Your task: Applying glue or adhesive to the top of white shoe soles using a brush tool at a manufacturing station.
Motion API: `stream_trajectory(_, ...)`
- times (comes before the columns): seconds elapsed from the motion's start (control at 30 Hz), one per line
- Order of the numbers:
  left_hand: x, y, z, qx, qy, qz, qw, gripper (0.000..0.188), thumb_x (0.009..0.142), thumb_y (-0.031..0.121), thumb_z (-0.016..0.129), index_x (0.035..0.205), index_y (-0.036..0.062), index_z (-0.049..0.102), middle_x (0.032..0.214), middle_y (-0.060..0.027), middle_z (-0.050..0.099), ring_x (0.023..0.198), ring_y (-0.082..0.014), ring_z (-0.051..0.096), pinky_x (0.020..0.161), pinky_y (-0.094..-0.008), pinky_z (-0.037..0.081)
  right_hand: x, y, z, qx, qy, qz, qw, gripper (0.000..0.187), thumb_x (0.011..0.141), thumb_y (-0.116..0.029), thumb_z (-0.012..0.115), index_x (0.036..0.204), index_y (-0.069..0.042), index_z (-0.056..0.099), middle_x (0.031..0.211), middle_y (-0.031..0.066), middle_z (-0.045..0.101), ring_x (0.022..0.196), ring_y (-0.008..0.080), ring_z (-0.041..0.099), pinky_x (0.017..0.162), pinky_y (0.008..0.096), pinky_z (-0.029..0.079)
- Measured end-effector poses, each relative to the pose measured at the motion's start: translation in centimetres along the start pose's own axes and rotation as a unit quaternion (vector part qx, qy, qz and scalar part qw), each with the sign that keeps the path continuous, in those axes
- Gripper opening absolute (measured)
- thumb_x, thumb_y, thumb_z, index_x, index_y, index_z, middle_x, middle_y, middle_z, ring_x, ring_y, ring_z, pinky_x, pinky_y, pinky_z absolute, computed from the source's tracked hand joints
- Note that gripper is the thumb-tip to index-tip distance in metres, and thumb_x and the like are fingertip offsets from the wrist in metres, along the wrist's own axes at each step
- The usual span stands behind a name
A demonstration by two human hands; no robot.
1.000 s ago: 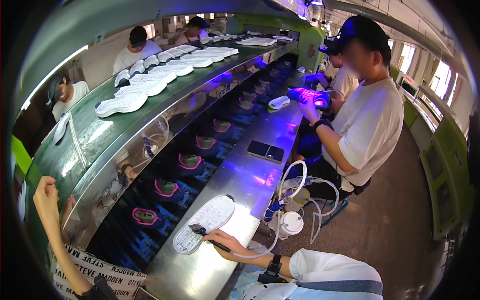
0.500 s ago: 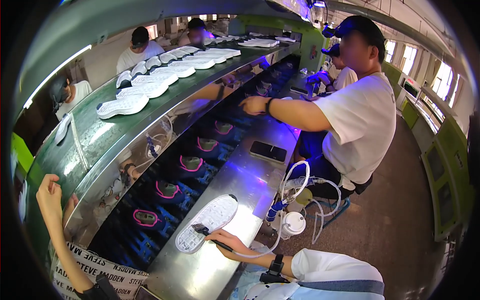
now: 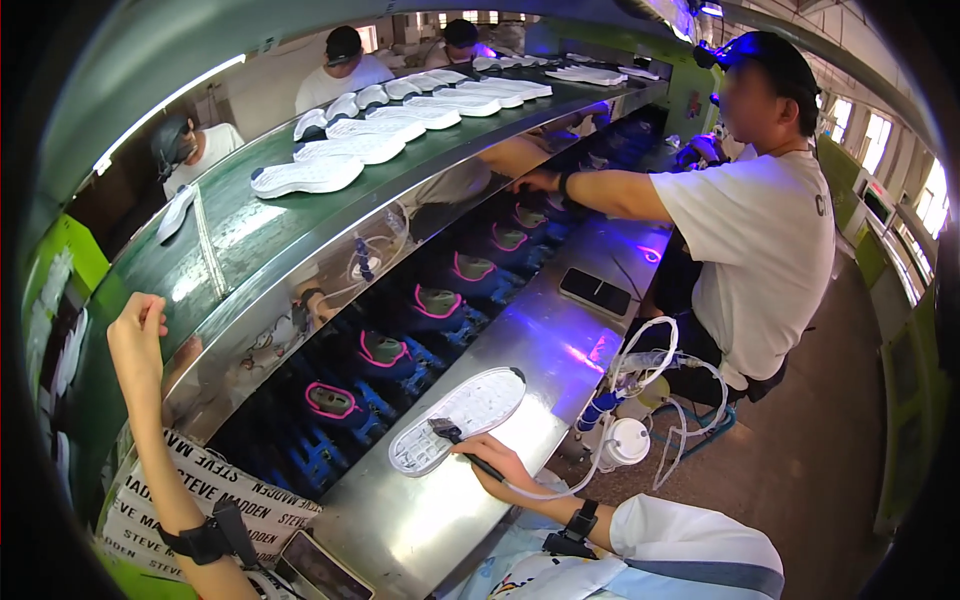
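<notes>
The fingers of the right hand [image 3: 492,462] grasp the dark handle of a brush [image 3: 447,430], its bristles on the white sole [image 3: 480,398] lying on the metal surface [image 3: 420,525], at the lower centre of the frame. The brush stays near the sole's lower-left end, as a second ago. The left hand [image 3: 137,335], left of centre, has loosely curled fingers; I cannot tell whether they close on anything. It sits higher in the frame now, and the whole scene lies further right. The co-worker [image 3: 745,240] at upper right, who held a shoe in both hands a second ago, now stretches an arm across the row of shoe uppers [image 3: 437,301].

A phone [image 3: 595,290] and looped clear tubing [image 3: 655,345] lie beyond the sole; a white lidded tub [image 3: 627,442] stands beside the surface. The metal is smooth and glossy, the sole long, rounded and ridged, the uppers dark with pink collars.
</notes>
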State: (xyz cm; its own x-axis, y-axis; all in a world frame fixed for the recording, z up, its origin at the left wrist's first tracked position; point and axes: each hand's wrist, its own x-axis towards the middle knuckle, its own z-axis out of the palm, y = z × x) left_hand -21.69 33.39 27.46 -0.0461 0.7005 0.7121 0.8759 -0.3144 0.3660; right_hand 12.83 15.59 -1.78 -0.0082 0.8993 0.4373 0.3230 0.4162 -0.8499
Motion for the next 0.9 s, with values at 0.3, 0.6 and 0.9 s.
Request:
stream_trajectory(0.3,0.2,1.2,-0.1,-0.012,0.021,0.005,1.000,0.012,0.087,0.008,0.056,0.092,-0.0009,0.063,0.068,-0.0092,0.061,0.059,-0.0140,0.057,0.058,-0.0277,0.046,0.1,0.3,-0.5,-0.001,0.012,-0.007,1.000,0.032,0.082,0.008,0.056,0.110,-0.007,0.061,0.100,0.0104,0.059,0.092,0.0223,0.060,0.080,0.0272,0.046)
stream_trajectory(0.6,0.9,0.7,0.4,-0.021,-0.037,-0.024,0.999,0.020,0.082,-0.001,0.053,0.099,-0.0004,0.062,0.071,-0.0071,0.060,0.061,-0.0118,0.056,0.060,-0.0262,0.046,0.3,0.5,-1.0,-0.003,0.014,-0.008,1.000,0.032,0.083,0.008,0.056,0.110,-0.007,0.061,0.099,0.0108,0.059,0.091,0.0231,0.060,0.080,0.0281,0.046)
stream_trajectory(0.9,1.1,0.9,0.1,-0.012,-0.041,0.015,0.999,0.015,0.082,-0.005,0.050,0.093,-0.0015,0.060,0.073,-0.0055,0.057,0.063,-0.0100,0.050,0.058,-0.0243,0.042,0.5,0.0,-1.4,0.026,-0.005,0.011,1.000,0.034,0.083,0.009,0.054,0.112,-0.007,0.061,0.100,0.0105,0.058,0.092,0.0221,0.059,0.081,0.0268,0.045)
